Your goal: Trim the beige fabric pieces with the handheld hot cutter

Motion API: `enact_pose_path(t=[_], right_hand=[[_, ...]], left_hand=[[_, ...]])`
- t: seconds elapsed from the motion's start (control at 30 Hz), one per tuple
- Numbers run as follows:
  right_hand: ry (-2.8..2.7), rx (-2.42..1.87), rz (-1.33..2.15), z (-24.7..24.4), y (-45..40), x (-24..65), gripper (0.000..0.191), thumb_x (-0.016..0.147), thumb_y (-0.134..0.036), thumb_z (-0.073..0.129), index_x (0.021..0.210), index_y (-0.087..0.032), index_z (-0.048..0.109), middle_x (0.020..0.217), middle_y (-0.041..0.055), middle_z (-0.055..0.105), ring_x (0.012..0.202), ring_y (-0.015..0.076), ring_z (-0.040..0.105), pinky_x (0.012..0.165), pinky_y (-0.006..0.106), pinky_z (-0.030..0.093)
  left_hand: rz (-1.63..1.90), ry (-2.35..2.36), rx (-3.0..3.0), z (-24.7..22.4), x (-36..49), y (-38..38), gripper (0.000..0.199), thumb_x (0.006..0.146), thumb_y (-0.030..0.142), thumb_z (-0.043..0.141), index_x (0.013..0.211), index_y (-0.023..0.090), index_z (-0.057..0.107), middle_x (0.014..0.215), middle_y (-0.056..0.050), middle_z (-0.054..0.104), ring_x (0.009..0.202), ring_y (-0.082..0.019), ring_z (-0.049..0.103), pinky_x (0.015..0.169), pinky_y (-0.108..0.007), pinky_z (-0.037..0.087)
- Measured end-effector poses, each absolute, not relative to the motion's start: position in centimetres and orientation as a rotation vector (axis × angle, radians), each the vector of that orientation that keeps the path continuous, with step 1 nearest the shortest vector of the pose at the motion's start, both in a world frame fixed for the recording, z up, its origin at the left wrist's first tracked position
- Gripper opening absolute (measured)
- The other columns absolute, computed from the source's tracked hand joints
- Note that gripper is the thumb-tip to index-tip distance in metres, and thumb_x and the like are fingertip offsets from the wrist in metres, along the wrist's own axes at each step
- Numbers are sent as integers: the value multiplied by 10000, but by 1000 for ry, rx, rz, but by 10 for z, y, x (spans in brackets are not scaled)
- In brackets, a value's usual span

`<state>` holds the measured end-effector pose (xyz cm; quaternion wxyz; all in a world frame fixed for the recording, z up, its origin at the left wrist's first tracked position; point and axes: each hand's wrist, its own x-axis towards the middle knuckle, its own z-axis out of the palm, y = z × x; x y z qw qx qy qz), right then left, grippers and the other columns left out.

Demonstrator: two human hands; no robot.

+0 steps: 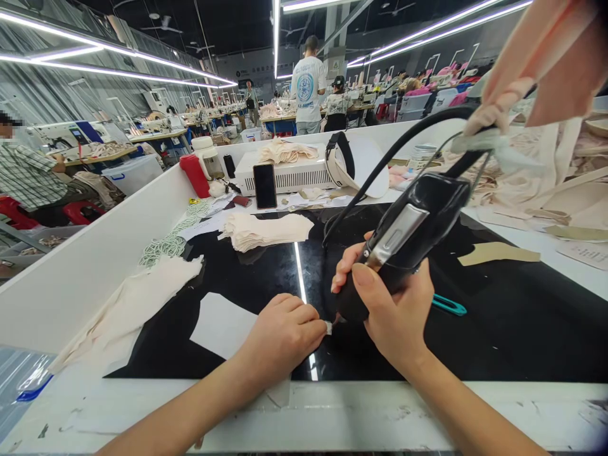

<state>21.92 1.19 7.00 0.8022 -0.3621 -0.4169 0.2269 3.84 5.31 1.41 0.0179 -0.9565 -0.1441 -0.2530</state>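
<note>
Seemingly at work above the black mat, your left hand pinches a whitish piece, your right hand grips a tool; steadiness matters.

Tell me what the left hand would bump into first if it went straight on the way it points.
Likely the black handheld tool in the right hand: its lower end lies just beyond the small pale piece in the left hand, though depth is unclear.

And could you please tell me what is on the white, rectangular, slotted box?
A pile of pale cream fabric pieces rests on the white slotted box; the surface directly beneath is covered.
</note>
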Motion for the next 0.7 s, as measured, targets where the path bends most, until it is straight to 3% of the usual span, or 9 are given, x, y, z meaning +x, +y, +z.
enact_pose_path(t=[0.37,0.7], right_hand=[[-893,-805,469,70,14,222,473,889,-528,997,1089,-285,645,804,-84,793,537,145,727,523,294,661],[-909,-812,456,67,16,221,392,889,-378,957,1060,-298,614,786,-103,773,542,139,706,521,282,650]], left_hand=[[-780,-413,-2926,9,36,52,321,1218,156,544,958,210,725,857,13,731,804,-179,645,829,-361,499],[-822,-367,-2906,9,38,52,323,1217,137,536,953,202,711,859,11,733,791,-179,640,835,-358,496]])
